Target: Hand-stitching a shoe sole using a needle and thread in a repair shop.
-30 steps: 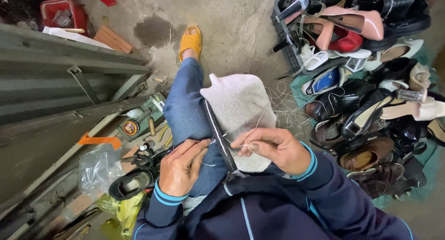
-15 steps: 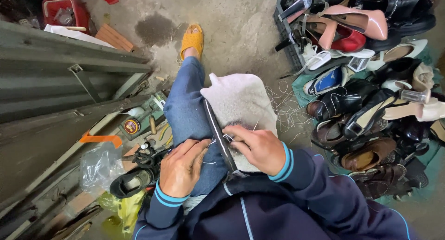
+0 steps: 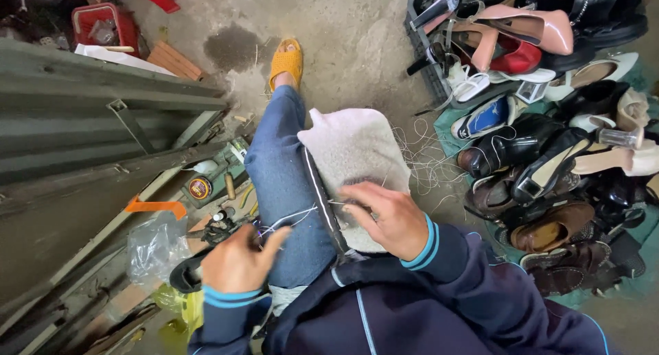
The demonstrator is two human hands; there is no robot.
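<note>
**Grip notes: stitching a shoe sole on the lap**

Left hand [image 3: 237,262] was closed in a fist-like grip around what looked like an awl or needle handle, pulling a pale thread [image 3: 292,218] taut out to the side. Right hand [image 3: 384,218] lay flat-ish on top, fingers pressed together and pinching down at the seam, though I couldn't tell exactly what sat under the fingertips.

The workpiece was a dark shoe [image 3: 322,197] turned edge-up on the person's thigh, resting against a pinkish-white fuzzy cloth [image 3: 353,149] draped over the knee. My guess is that the sole edge is stiff and rubbery, so it would take a firm hold near the stitch line, while the upper would flex if squeezed. Thread like that is light and probably slick, so wrapping it round the hand or tool makes sense for tension.

Further out, loose thread scraps [image 3: 425,156] were scattered on the concrete floor [image 3: 357,46], just beside the knee. To the right was a big pile of shoes [image 3: 549,142], heels and flats mixed, some in a dark crate [image 3: 427,74]. To the left were a small round tin [image 3: 200,187], a clear plastic bag [image 3: 154,249] and green metal beams [image 3: 89,115]. An orange sandal [image 3: 286,58] was on the person's foot.
</note>
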